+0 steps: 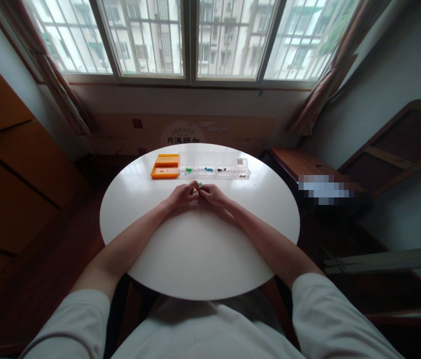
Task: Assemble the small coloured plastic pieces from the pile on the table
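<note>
Near the middle of the round white table [203, 254], my left hand [185, 195] and my right hand [213, 195] meet fingertip to fingertip. Between them is a small green-and-yellow piece [200, 186] that looks like joined toy bricks; its shape is mostly covered by my fingers. Both hands are closed in a pinch around it. A tiny dark bit [199, 202] shows just below the fingertips. Beyond my hands, an orange tray [165, 175] with a few tiny pieces joins a row of clear compartments [199, 175] holding green, blue and dark pieces.
At the clear row's right end, an open lid [241, 162] stands behind a compartment with greyish pieces. A wooden bench [296, 162] stands right of the table, and orange-brown cabinets [12, 164] line the left. A barred window [191, 40] is ahead.
</note>
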### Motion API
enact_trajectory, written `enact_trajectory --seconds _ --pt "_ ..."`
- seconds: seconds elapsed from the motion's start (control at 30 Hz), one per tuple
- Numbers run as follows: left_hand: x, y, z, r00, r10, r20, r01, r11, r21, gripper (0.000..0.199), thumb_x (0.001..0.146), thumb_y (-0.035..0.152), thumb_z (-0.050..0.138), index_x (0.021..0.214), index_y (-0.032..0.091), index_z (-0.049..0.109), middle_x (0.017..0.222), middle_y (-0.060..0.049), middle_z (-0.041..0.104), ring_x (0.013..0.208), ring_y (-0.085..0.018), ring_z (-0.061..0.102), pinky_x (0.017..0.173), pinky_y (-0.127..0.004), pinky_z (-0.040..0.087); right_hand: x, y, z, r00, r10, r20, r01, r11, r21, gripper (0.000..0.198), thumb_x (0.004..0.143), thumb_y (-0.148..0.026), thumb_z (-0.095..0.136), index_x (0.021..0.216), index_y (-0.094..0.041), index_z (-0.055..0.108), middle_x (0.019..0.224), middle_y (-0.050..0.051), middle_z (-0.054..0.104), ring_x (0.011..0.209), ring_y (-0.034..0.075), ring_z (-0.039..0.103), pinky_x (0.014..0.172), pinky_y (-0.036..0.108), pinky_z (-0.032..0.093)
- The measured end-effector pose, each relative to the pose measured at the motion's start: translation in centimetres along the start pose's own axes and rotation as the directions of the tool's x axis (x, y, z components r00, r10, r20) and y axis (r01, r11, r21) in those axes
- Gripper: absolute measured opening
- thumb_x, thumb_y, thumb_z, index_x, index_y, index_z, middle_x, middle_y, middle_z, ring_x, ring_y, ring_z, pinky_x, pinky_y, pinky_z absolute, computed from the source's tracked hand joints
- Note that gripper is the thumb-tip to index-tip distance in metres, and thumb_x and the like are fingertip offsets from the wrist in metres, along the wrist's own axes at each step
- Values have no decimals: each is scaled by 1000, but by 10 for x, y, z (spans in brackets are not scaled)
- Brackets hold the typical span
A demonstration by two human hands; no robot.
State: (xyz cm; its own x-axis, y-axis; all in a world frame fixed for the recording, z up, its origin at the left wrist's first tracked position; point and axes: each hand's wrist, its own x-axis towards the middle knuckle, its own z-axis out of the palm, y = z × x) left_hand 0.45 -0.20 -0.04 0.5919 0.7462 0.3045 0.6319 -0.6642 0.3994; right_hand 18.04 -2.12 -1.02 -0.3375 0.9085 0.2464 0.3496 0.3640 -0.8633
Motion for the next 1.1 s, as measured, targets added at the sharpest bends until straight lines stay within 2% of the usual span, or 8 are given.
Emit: enact_trajectory --seconds 0.77,1.1 --pt "1 -3 3 1000 13 4 -13 1000 14 27 79 40 52 99 22 53 61 6 54 52 -9 44 52 -21 26 3 10 0 1000 -5 0 5 1000 2 19 78 -22 48 77 -12 65 63 1 63 58 11 56 58 22 42" --pt "0 0 0 1000 3 19 -3 1000 8 27 80 40 52 99 22 53 61 5 54 52 -9 43 52 -21 25 1 5 -1 1000 7 3 -8 1000 8 18 77 -22 49 76 -12 64 62 0 62 58 10 55 58 22 42"
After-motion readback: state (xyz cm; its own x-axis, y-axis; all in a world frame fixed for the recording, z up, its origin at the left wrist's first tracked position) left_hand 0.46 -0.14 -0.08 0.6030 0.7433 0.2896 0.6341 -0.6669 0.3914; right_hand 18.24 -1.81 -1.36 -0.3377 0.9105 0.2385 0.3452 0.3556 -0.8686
